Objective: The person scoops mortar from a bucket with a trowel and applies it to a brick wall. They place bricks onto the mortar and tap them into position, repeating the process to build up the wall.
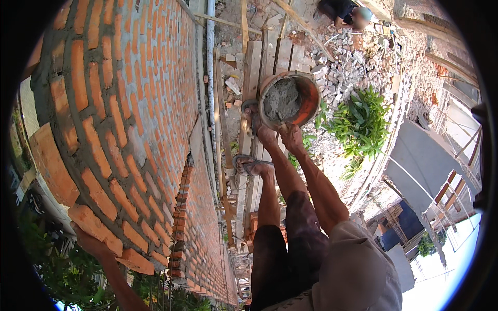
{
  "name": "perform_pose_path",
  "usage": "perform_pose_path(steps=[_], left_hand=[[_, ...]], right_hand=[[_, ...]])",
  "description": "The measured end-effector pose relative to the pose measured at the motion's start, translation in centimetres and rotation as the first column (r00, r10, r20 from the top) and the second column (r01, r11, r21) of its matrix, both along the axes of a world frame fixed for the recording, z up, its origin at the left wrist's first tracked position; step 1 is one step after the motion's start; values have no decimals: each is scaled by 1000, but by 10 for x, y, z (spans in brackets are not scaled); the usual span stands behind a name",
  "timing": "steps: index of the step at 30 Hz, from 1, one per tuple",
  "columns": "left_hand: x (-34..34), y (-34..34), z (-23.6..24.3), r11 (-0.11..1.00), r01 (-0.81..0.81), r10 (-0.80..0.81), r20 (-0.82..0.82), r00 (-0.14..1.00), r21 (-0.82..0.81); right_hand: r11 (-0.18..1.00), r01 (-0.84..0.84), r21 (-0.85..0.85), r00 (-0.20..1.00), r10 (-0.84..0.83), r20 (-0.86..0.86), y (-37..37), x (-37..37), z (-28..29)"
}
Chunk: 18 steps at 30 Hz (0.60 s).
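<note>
At the lower left, my left hand (89, 239) grips the outer end of a loose-edged brick (96, 228) on top of the brick wall (135, 103), where grey mortar fills the joints; its fingertips are partly hidden. My right hand (291, 136) is closed on a trowel (281, 120) at the near rim of an orange bucket (310, 98) holding wet grey mortar (277, 101). My feet, in sandals (246, 165), stand on narrow wooden planks beside the wall, one foot just left of the bucket.
Wooden planks (252, 62) run along the wall beside a pale pipe (210, 52). Broken rubble (337, 70) and a leafy plant (363, 124) lie to the right. Another person (340, 11) crouches at the top. A grey slab (415, 155) and poles stand at the right.
</note>
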State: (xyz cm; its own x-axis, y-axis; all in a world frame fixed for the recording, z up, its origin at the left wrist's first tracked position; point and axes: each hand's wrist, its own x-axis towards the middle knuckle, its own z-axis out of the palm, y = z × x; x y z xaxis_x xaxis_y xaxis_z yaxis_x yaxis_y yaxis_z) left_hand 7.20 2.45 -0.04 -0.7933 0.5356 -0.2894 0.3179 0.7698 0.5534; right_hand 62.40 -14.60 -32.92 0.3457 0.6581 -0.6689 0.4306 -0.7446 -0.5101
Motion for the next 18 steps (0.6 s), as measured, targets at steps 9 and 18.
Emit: perform_pose_path(steps=[9, 18], left_hand=[[20, 5, 7, 997, 40, -39, 3, 999, -64], [0, -14, -15, 936, 290, -331, -215, 919, -200]], right_hand=[[888, 458, -50, 829, -447, -335, -15, -14, 75], [951, 283, 125, 935, -245, -255, 79, -34, 200]])
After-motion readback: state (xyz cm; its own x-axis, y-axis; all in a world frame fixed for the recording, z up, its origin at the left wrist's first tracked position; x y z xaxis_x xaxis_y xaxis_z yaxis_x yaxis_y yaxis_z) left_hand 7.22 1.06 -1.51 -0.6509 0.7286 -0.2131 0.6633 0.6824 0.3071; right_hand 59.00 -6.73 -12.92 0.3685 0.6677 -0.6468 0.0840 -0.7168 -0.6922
